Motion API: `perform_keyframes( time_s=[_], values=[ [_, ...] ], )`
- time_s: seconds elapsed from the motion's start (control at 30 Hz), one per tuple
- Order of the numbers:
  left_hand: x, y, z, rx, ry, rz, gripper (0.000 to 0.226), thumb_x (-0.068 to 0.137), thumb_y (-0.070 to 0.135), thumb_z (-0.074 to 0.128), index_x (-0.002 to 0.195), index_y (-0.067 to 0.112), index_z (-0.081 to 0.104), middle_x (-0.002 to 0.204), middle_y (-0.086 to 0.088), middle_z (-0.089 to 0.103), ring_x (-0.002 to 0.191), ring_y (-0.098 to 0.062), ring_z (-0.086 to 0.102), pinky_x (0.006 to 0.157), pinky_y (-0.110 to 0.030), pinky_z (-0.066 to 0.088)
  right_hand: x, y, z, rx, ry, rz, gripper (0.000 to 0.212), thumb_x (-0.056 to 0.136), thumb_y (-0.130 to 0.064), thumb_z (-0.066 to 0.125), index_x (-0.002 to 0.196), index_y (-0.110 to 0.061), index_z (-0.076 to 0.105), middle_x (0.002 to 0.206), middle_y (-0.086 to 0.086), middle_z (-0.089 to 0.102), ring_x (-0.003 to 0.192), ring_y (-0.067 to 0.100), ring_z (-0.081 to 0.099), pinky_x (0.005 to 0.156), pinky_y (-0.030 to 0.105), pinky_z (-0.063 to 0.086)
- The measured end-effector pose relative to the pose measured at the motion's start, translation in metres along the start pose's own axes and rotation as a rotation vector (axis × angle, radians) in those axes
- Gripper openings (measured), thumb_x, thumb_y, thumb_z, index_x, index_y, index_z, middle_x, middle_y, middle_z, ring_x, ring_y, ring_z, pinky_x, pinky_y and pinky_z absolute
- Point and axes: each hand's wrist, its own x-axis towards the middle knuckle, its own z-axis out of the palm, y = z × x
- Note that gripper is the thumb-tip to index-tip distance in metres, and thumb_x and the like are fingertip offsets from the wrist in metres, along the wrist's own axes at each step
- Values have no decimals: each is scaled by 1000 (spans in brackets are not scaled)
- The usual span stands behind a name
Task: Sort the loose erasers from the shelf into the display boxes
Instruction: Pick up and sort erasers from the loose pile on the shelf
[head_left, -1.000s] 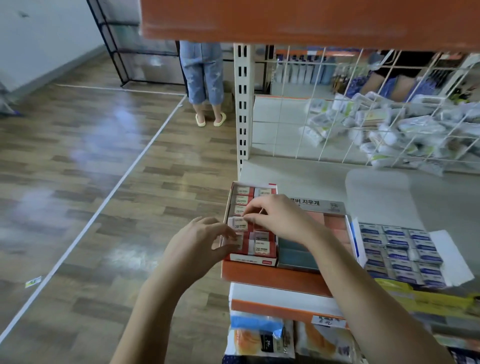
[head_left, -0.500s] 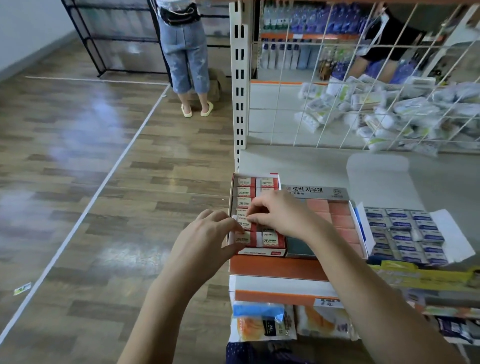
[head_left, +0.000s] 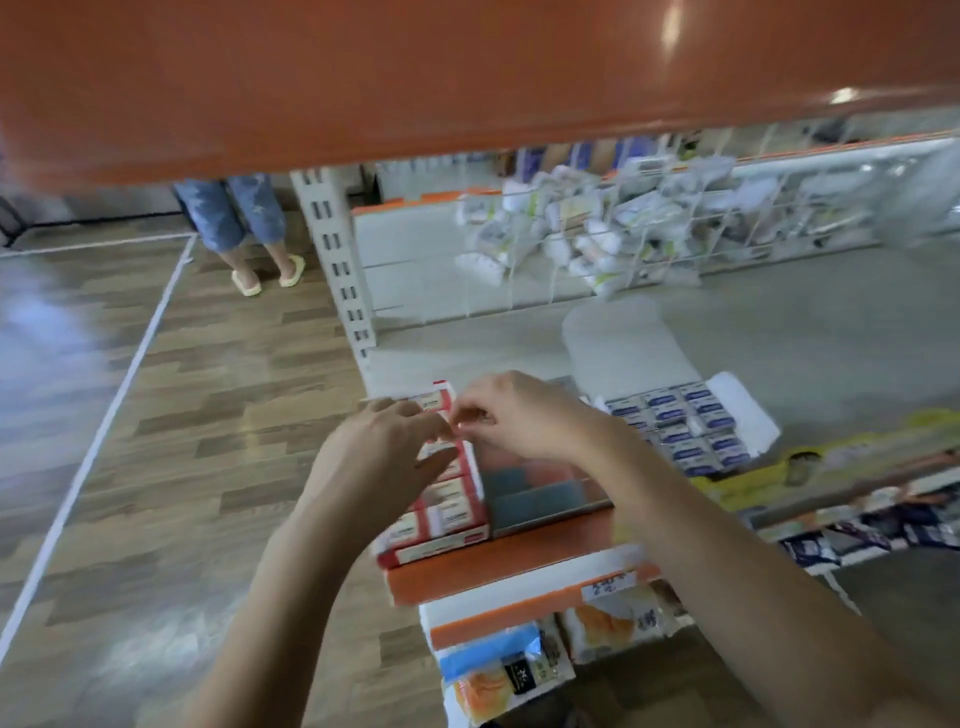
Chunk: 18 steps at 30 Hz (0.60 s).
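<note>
The red display box (head_left: 451, 519) sits at the left end of the shelf, filled with rows of red-and-white erasers. Both hands hover over its far half. My left hand (head_left: 376, 467) lies over the box's left side, fingers fairly straight and touching the erasers. My right hand (head_left: 519, 421) reaches in from the right with curled fingers; its fingertips pinch a small red-and-white eraser (head_left: 461, 425) in the box's upper rows. Motion blur hides the details. To the right are a box with pink and grey compartments (head_left: 545, 493) and an open box of blue erasers (head_left: 675, 426).
An orange upper shelf (head_left: 467, 78) hangs low and blocks the top of the view. The orange shelf lip (head_left: 498, 564) runs just below the boxes, with packaged goods underneath. A wire grid backs the shelf, with white packets behind it. A person in jeans (head_left: 234, 218) stands on the wood floor at left.
My head has dipped, so the upper orange shelf now fills the top. Both hands have shifted toward the far rows of the red box, the right fingertips closing together.
</note>
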Motion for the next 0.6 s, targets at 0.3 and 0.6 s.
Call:
perform_keyframes(
  time_s=[0.3,0.6],
  values=[
    [154,170,45,106,-58,265,34,93,45,46,122,29,53,119,3,58,113,-20,49,92,-34,41,-144,168,-85,-174,299,366,38,91,-35,56,125,-18,55,124,4,55,118,20,48,95,37,42],
    [262,439,130,108,-154,501,45,92,47,47,131,26,45,133,-3,49,124,-25,43,96,-35,37,-340,360,-142,-135,394,703,44,89,-28,61,129,-13,52,127,9,52,116,24,51,96,29,36]
  ],
)
